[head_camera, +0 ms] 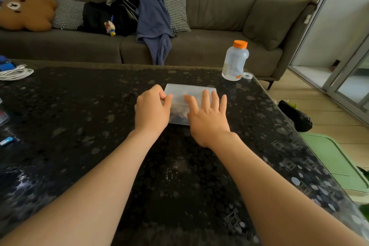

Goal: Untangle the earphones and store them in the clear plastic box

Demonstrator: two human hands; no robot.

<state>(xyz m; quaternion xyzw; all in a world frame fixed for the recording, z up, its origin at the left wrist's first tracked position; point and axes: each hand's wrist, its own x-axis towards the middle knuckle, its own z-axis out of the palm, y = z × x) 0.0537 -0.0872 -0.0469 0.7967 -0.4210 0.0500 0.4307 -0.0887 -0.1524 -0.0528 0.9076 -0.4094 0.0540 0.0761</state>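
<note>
Right hand (207,114) lies flat, fingers spread wide across the lid of the clear plastic box (191,91), palm pressing down on the near right part. Left hand (152,109) is curled narrow at the box's left edge, thumb and forefinger pinched on the rim there, steadying it or working the lid; which of the two I cannot tell. The box sits directly under both hands on the dark patterned table (79,116), lid on as far as the view shows. Through the cloudy near wall, just between the two hands, there are dim rounded shapes inside; whether those are the earphones is too blurred to call, and no cord shows loose anywhere around the hands. So this reads as the closing step: contents in, lid being pressed home. Next move calls for even pressure along the edges until the lid seats, left hand keeping the box from sliding. Beyond the right hand's fingertips, further out, stands a bottle with an orange cap (235,60); far off to the left of the left hand lies a coiled white cable (16,73)
</note>
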